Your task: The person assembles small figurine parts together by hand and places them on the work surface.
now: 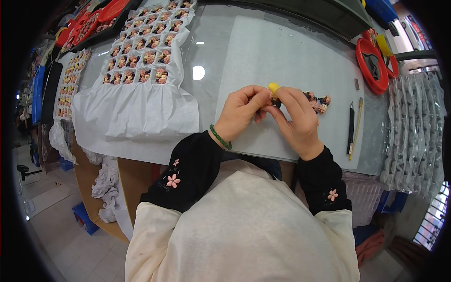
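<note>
Over the white sheet my left hand [240,112] and my right hand [297,120] meet fingertip to fingertip. Both are closed in a pinch on a small dark figurine [276,102], mostly covered by the fingers. A rounded yellow piece [273,87] sticks up by the right fingers; whether it belongs to the figurine or covers a fingertip, I cannot tell. Just beyond my right hand lie several small figurines [323,102] with pink hair and dark parts. Further right, a black pen-like tool [351,129] and a thin yellow-handled brush [360,123] lie side by side.
A paper-lined tray [136,113] of pink-haired figurines stands at left, with another figurine tray [70,89] beyond. Red baskets [371,66] sit at the far right, above clear plastic trays [413,136]. A cardboard box [89,188] with crumpled paper stands below the table's left edge.
</note>
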The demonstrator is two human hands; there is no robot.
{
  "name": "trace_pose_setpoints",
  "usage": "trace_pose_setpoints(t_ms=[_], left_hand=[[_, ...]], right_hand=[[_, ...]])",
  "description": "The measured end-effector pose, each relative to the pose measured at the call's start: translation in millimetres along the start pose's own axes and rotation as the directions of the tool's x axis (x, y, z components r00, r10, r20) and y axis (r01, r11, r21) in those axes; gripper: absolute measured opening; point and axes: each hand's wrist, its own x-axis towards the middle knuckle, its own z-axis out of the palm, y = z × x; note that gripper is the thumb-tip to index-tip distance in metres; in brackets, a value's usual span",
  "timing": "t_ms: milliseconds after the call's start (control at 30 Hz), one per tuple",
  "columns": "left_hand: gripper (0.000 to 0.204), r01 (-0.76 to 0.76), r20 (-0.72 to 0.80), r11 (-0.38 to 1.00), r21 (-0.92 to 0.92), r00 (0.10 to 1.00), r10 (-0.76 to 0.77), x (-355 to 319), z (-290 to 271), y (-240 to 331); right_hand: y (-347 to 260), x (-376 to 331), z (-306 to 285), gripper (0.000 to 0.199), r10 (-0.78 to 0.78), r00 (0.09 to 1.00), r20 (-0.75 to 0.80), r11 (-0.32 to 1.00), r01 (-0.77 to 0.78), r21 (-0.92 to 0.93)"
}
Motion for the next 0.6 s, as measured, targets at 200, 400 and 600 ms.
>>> trace_pose_setpoints(t_ms=[200, 400, 600], left_hand=[[0.020, -0.158, -0.064, 0.987, 0.032, 0.985, 0.160, 0, 3, -3], [0.025, -0.200, -0.059, 0.979, -0.049, 0.979, 0.197, 0, 0, -6], [0.029, -0.152, -0.039, 0.955, -0.256, 0.988, 0.147, 0, 1, -5]], right_hand=[[6, -28, 10, 0.033, 0.401, 0.916, 0.020, 0.835, -0.374, 0.404], [3, -31, 21, 0.032, 0.434, 0.900, -0.028, 0.784, -0.362, 0.504], [4, -33, 19, 0.030, 0.442, 0.895, -0.062, 0.771, -0.344, 0.537]])
